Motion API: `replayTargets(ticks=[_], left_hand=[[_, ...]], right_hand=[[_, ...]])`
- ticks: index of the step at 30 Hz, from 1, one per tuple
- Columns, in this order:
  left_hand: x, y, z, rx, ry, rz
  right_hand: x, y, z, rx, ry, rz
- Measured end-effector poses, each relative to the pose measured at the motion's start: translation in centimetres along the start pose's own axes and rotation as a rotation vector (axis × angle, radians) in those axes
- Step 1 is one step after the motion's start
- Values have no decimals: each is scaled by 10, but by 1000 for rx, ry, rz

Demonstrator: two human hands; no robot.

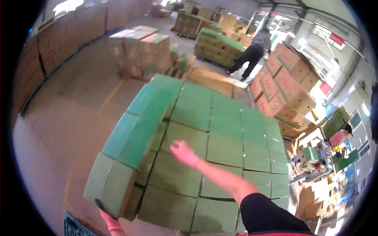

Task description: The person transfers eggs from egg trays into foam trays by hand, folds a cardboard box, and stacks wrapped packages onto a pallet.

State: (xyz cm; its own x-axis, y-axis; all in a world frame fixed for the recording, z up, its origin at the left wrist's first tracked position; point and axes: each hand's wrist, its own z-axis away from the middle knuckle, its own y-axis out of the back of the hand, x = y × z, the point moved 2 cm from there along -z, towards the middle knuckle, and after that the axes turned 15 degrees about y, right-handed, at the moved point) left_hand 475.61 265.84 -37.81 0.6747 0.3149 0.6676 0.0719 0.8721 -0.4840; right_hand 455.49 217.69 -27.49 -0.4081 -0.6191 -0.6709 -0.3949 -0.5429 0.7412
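Many green cartons [185, 139] stand packed in rows below me. Along their left side a higher row of green boxes [128, 129] ends in a nearer box [111, 181] at the lower left. My left hand [110, 221], in a pink glove with dark fingertips, is at the bottom corner of that nearer box; the box hides part of its fingers. Over the middle of the carton tops is my right hand [184, 153], in a pink glove, with its fingers curled in and nothing visible in them.
A blue pallet [75, 227] shows at the lower left. Brown cartons [143, 51] stand beyond the stack, with red-printed boxes [281, 84] at the right. One person [256, 49] stands at the back; another [339, 137] is beside machinery at the right.
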Motion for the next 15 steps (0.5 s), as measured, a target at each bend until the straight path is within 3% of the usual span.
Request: replayTargets(ticks=[2,3,5,8,12,14,15], left_hand=[[7,18,-6,125,-96,-140],[11,24,-9,198,-181,-219],[21,23,-6,327,-472,-371],[8,-69,98,482,-638,-563],[-110,-216,275,244,-651,-710],[-200,-267,364,42,-559,-804],[-253,-273,382,-169,-466,-789]], right_hand=[[18,8,75,62,92,115],[-2,41,121,52,-59,-31],[13,91,191,22,-96,-160],[51,187,308,92,-136,32],[87,327,480,216,-207,7],[130,372,570,233,-178,10],[156,398,604,242,-144,48]])
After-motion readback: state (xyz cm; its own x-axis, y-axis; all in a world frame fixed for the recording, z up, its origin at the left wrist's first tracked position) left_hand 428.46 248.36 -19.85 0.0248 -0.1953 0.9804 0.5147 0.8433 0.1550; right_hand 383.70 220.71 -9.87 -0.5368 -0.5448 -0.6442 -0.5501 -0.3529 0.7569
